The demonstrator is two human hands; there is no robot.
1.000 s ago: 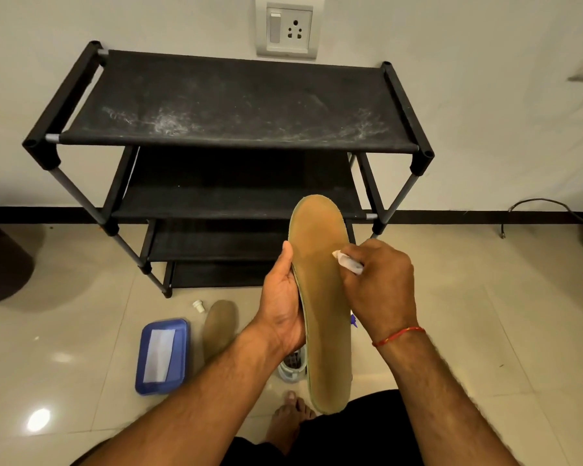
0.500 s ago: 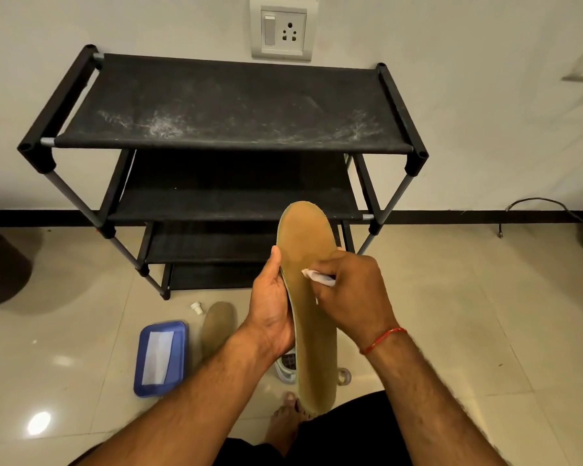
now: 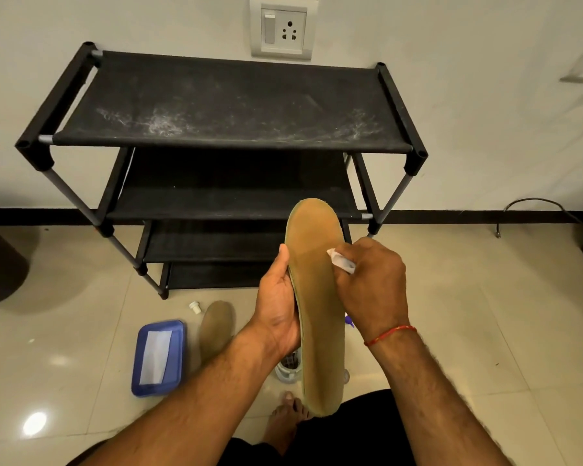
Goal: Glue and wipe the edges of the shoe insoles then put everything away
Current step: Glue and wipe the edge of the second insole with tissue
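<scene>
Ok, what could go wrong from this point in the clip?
1. The left hand grips the long tan insole by one edge only, so the right hand pressing its small white piece against the other edge may bend it or slip off.
2. The small white cap lies loose on the tiled floor near the second tan insole; the bare foot could kick it away or tread on that insole.

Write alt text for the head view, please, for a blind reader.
A left hand holds a tan shoe insole while the right hand presses a small white item to its edge. Behind stands a black fabric shelf rack; a second tan insole and blue lidded box lie on the floor.
</scene>
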